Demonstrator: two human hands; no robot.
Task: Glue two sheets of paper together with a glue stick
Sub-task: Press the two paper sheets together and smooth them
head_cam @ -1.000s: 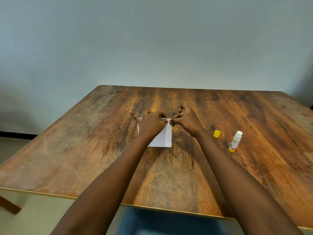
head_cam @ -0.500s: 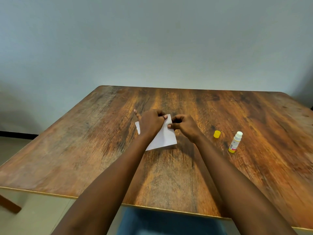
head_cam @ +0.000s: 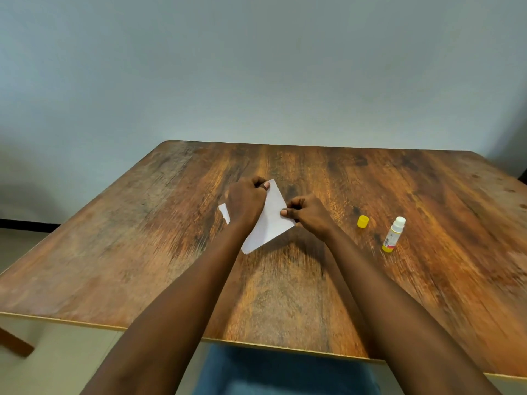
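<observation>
The paper (head_cam: 271, 220) lay skewed at the middle of the table (head_cam: 142, 252). The left hand (head_cam: 246, 201) pinched its far corner and the right hand (head_cam: 309, 216) pinched its right edge. The glue stick (head_cam: 393, 235) stood uncapped to the right, with the yellow cap (head_cam: 362, 221) near it. The label print was too small to read.

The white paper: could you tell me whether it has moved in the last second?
Yes. The paper has turned counterclockwise: its near edge, earlier parallel to the front table edge, now slants, one corner pointing toward the unmoved yellow cap.
</observation>
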